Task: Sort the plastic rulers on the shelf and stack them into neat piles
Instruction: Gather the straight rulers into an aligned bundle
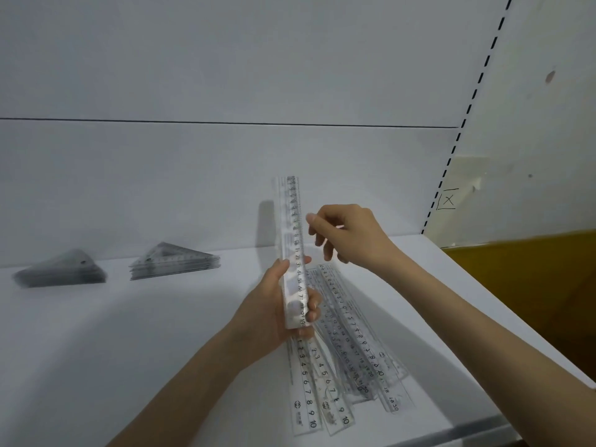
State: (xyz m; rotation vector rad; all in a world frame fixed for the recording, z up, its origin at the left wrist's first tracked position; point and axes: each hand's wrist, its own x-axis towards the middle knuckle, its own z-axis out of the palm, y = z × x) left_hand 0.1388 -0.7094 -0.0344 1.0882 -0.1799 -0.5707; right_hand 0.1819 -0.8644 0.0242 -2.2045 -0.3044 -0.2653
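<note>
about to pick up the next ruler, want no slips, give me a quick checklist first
1. Left hand grips the bundle: ok, held upright.
2. Bundle edges flush: cannot tell, blurred.
3. Right hand free: ok, holds nothing, beside the bundle.
4. Loose rulers tidy: not ok, fanned and overlapping.
5. Bare shelf for a new pile: ok, left of the loose rulers.
6. Triangle pile out of the way: ok, further left.

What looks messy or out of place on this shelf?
The loose rulers lie fanned and crossing on the shelf, beneath the left hand and its upright bundle. The triangle stack and the darker stack further left look tidy. Nothing seems broken.
</note>
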